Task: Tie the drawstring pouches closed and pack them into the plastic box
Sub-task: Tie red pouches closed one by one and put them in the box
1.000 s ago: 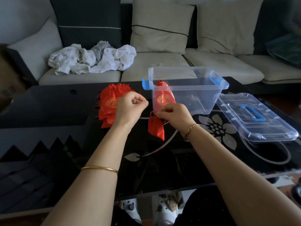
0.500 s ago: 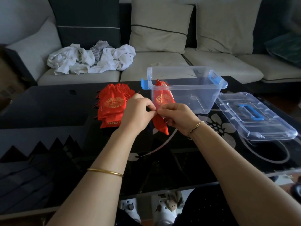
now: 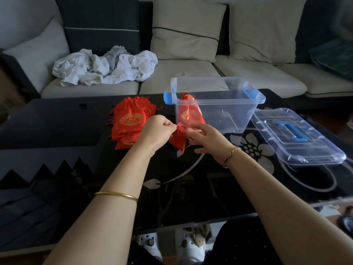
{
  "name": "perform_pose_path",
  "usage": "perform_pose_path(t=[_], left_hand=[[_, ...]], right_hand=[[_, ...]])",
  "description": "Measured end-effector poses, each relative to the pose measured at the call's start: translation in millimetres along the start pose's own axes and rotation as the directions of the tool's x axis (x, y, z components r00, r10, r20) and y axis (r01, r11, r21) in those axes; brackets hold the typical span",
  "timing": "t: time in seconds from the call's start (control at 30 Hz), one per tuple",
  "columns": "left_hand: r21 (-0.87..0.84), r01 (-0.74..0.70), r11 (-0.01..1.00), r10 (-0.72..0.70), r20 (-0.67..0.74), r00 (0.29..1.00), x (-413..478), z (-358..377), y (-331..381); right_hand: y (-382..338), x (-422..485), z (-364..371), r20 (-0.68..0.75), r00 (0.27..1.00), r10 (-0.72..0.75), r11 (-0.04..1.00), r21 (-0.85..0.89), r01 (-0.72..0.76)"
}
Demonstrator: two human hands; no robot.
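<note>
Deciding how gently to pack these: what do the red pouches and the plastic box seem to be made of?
Red pouches: probably a satin-like fabric, with a slight sheen, soft folds and a gold printed emblem. Plastic box: clear, rigid plastic with see-through glossy walls and blue latches.

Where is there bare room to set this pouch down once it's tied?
In the plastic box, the floor right of the packed pouch is bare. On the table, the glass left of the pouch stack is free. Crowded: between stack and box, where the left hand and right hand work the held pouch.
</note>
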State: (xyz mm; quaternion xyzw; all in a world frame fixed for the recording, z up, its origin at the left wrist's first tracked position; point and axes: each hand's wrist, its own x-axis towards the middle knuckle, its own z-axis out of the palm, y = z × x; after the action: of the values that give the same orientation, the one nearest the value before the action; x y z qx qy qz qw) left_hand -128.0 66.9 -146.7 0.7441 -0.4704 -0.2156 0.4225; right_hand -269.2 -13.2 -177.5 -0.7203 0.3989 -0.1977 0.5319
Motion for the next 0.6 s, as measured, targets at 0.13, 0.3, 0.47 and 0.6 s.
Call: perform_pose_path(t=[0.13,0.3,0.47,0.6], left_hand=[[-0.167,0.059,0.984,-0.054,0.036,0.998,0.0,2.8,5.1],[-0.311,0.032,0.95,-0.024,0.03,0.999,0.6,2.3,12.6],[-0.293,0.022,0.956,-0.071,-0.161,0.984,29.4,-10.4,6.5],[-0.05,0.055,0.997,-0.066,-0.268,0.961,57.5,-22.7,-13.2]], right_hand=[[2.1,2.3,12.4,-0.124,0.988,-0.096,0.986,-0.149,0.077],[-11.4,0.9,10.1,-0.246,0.942,-0.23,0.954,-0.246,0.169],[-62.2,15.0,-22.0,-0.304,0.911,-0.278,0.953,-0.206,0.222],[-105.6,73.0,-53.3,-0.407,0.873,-0.268,0.944,-0.291,0.154]])
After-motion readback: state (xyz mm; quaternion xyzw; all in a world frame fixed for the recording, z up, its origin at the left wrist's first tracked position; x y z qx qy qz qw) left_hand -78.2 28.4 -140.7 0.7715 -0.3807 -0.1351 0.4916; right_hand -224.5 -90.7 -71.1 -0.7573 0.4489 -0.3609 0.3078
